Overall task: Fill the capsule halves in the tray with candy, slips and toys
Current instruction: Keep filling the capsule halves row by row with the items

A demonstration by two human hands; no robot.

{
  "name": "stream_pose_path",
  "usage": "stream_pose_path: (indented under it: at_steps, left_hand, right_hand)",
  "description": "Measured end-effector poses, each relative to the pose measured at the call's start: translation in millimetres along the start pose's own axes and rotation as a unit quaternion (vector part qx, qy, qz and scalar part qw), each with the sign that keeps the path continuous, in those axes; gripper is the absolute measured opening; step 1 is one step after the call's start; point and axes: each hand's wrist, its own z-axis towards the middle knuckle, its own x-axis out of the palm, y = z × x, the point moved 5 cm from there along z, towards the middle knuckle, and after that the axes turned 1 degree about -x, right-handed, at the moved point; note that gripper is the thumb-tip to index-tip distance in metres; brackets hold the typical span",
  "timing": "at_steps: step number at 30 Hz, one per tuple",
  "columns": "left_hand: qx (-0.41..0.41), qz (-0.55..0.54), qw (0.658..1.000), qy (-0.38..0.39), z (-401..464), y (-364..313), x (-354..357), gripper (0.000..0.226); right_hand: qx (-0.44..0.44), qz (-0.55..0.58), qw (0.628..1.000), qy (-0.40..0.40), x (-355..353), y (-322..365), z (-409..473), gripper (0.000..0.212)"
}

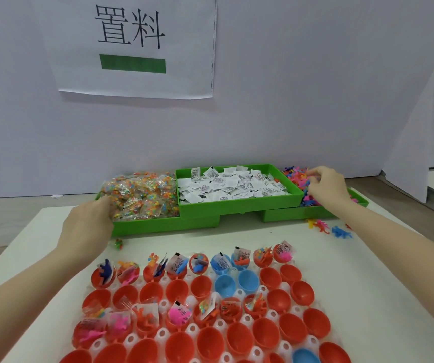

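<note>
A white tray (299, 334) in front of me holds rows of red and blue capsule halves (226, 284). The far row and part of a middle row hold candy, slips and toys; the others are empty. Behind it stand three green bins: candy packets (142, 197) on the left, white paper slips (234, 184) in the middle, small coloured toys (299, 176) on the right. My left hand (90, 226) reaches into the candy bin, its fingertips hidden among the packets. My right hand (326, 184) is in the toy bin with fingers curled, pinching at the toys.
Several loose toys (328, 229) lie on the white table in front of the toy bin, and one candy packet (118, 244) lies near the candy bin. A white wall with a printed sign (132, 45) stands right behind the bins.
</note>
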Motion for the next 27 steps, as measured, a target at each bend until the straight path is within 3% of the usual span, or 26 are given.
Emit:
stream_pose_path:
  at_steps: [4, 12, 14, 16, 19, 21, 22, 27]
  left_hand:
    - [-0.003, -0.043, 0.999, -0.018, 1, 0, -3, 0.022]
    - [-0.018, -0.103, 0.994, -0.039, 2, 1, -6, 0.018]
    - [-0.04, -0.12, 0.991, -0.035, 2, 1, -4, 0.018]
    - [-0.068, -0.153, 0.985, -0.042, 2, 1, -4, 0.02]
    - [-0.088, -0.2, 0.974, -0.066, 2, 0, -8, 0.025]
    - [-0.092, -0.228, 0.965, -0.089, 1, -1, -13, 0.026]
    - [-0.095, -0.24, 0.961, -0.097, 0, -1, -14, 0.027]
    - [-0.087, -0.259, 0.957, -0.099, -7, 0, -20, 0.025]
  right_hand:
    - [-0.014, 0.001, 1.0, 0.018, 3, 0, 2, 0.019]
    - [0.007, -0.02, 0.995, -0.098, -16, 0, 5, 0.012]
    - [-0.063, -0.029, 0.997, -0.044, -7, 16, 3, 0.02]
    - [-0.156, -0.049, 0.984, 0.064, 8, 40, -8, 0.026]
    - [-0.27, -0.207, 0.918, 0.205, 29, 64, -29, 0.04]
    - [-0.324, -0.307, 0.87, 0.211, 34, 71, -35, 0.048]
    - [-0.336, -0.315, 0.865, 0.198, 32, 74, -36, 0.047]
    - [-0.322, -0.238, 0.899, 0.179, 21, 73, -36, 0.027]
